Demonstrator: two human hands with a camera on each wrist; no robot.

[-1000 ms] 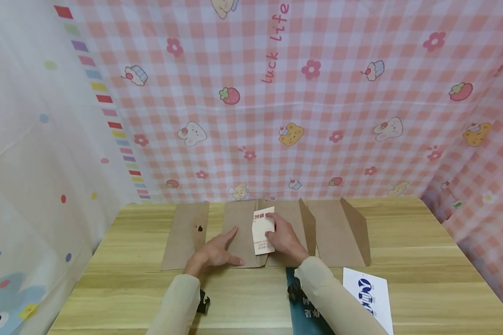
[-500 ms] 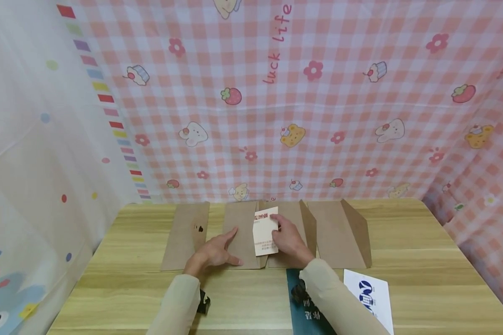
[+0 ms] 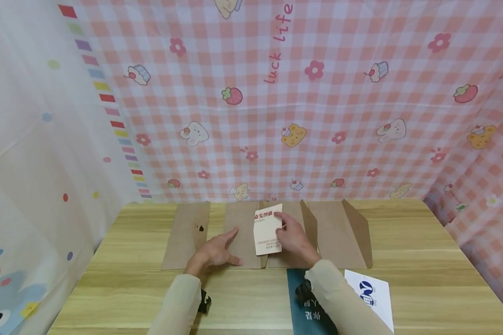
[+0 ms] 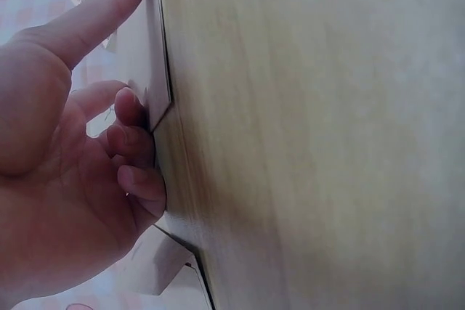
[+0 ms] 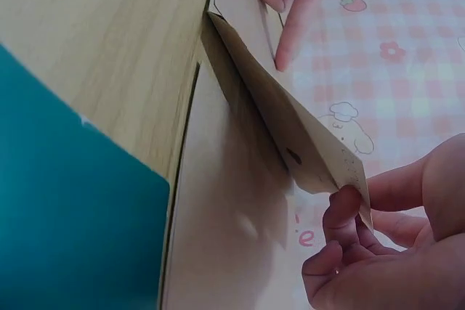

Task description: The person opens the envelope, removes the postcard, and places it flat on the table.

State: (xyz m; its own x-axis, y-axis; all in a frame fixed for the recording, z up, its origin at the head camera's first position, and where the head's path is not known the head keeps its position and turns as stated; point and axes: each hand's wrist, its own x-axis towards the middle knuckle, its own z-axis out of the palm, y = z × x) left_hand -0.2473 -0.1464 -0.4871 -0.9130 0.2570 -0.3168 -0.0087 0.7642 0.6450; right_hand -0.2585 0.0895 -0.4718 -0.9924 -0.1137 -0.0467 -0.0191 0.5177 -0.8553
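A cream card (image 3: 267,232) with red lettering stands partly out of the right-hand opening of a brown paper envelope (image 3: 240,214). My right hand (image 3: 295,236) pinches the card's right edge between thumb and fingers. In the right wrist view, a brown flap (image 5: 290,125) with a black mark rises beside the card; I cannot tell whether the fingers hold it too. My left hand (image 3: 214,251) rests on the envelope, thumb and forefinger spread. Its other fingers (image 4: 138,179) bend loosely by the envelope's edge in the left wrist view. The card's left part is hidden.
More brown envelopes lie in a row: one (image 3: 180,232) at the left, with a black mark, and two at the right, one (image 3: 289,210) partly behind the right hand and another (image 3: 333,232) beyond. A teal sheet (image 3: 296,293) and a white blue-printed sheet (image 3: 379,293) lie in front.
My right hand has moved a little to the right with the card, and more of the card's red lettering shows. The left hand has stayed on the envelope.
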